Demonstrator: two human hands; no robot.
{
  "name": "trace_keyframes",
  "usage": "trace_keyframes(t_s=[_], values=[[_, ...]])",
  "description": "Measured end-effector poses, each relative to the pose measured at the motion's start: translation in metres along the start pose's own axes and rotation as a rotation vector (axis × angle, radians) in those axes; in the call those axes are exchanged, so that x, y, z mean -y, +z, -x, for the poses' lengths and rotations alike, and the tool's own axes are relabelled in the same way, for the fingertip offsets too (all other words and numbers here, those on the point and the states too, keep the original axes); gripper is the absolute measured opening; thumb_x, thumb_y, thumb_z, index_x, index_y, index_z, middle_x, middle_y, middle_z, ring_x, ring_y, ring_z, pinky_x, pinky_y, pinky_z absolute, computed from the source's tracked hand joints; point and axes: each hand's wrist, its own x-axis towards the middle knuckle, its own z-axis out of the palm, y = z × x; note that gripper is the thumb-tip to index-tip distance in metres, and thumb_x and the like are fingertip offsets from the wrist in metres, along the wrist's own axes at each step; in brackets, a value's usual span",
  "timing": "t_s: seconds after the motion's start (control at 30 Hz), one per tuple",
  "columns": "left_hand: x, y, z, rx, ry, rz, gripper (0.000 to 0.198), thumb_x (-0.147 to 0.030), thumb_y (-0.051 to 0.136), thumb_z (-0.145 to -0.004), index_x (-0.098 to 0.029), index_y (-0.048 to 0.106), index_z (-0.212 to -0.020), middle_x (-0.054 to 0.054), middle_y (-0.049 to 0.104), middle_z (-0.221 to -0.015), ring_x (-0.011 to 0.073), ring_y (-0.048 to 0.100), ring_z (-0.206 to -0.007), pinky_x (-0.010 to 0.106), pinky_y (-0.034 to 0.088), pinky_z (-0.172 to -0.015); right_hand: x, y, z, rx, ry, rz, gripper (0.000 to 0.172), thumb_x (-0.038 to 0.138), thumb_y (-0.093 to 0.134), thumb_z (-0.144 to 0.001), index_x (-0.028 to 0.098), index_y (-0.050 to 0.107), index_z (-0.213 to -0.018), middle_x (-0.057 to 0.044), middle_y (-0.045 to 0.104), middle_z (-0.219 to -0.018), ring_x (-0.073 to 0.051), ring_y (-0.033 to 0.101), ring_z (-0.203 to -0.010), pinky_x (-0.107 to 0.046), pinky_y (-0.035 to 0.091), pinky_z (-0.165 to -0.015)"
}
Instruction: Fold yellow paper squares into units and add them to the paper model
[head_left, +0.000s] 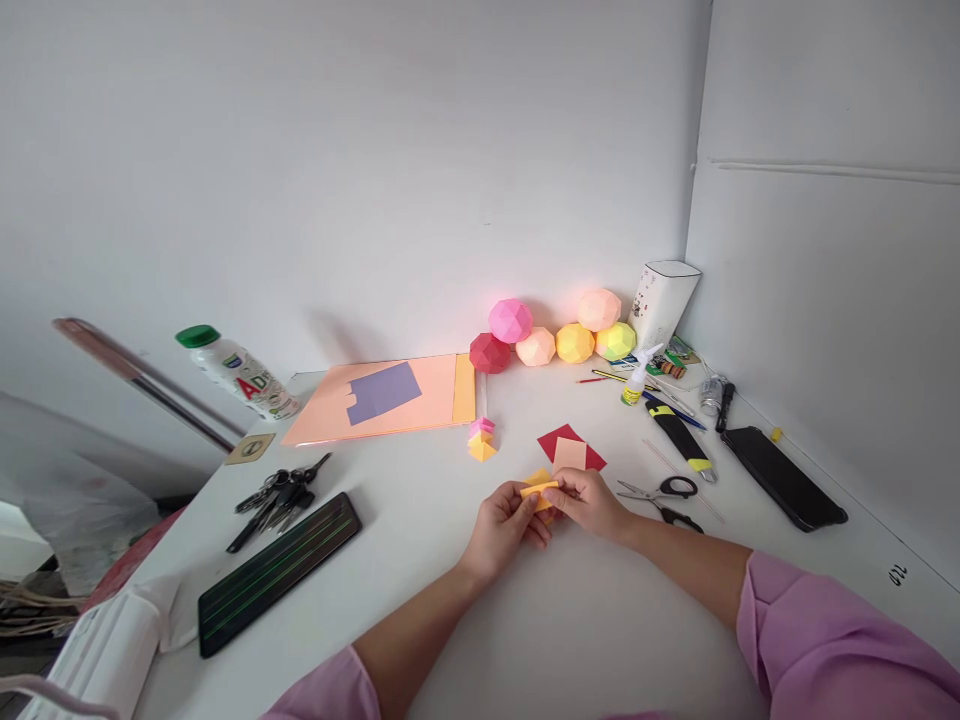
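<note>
Both hands meet above the white table, pinching one small folded orange-yellow paper between them. My left hand grips its left side, with the thumb on the paper. On the right side, my right hand holds it between thumb and fingers. Just behind the hands lie a red paper square and a smaller peach square overlapping it. Small folded pink pieces and yellow ones sit together to the left of these squares. The fingers partly hide the held paper.
Faceted paper balls line the back wall. Peach sheets, a bottle, keys and a phone are at left. At right are glue, scissors, a cutter and a black case.
</note>
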Motion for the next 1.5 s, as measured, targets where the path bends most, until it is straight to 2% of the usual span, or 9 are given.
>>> trace_keyframes(t_s=[0.73,1.1,1.5], values=[[0.0013,-0.0009,0.0002,0.016,0.001,-0.047,0.037,-0.050,0.057,-0.077,-0.015,0.050,-0.084,0.004,0.065,-0.069,0.0138,0.062,-0.052,0.026,0.050,-0.051,-0.0032,-0.0002,0.0001,-0.003,-0.024,0.013,0.034,0.046,0.055,-0.081,0.017,0.049,-0.065,0.001,0.056,-0.061,-0.012,0.057,-0.056,-0.024,0.048,-0.052],[0.0013,-0.0011,-0.0002,0.012,-0.008,-0.025,0.036,-0.049,0.060,-0.075,-0.015,0.050,-0.083,0.001,0.063,-0.063,0.0138,0.061,-0.049,0.026,0.048,-0.048,0.0038,0.0002,0.0008,0.015,0.034,-0.159,0.032,0.045,0.057,-0.080,0.016,0.052,-0.068,0.001,0.057,-0.063,-0.013,0.060,-0.058,-0.027,0.052,-0.056],[-0.0011,-0.0038,0.0005,0.085,-0.020,-0.079,0.032,-0.042,0.063,-0.074,-0.015,0.052,-0.087,0.002,0.064,-0.069,0.0134,0.061,-0.053,0.027,0.048,-0.052,0.0025,-0.0016,0.0009,-0.012,0.020,-0.065,0.035,0.046,0.057,-0.080,0.016,0.055,-0.064,0.000,0.057,-0.057,-0.012,0.057,-0.051,-0.024,0.047,-0.049]])
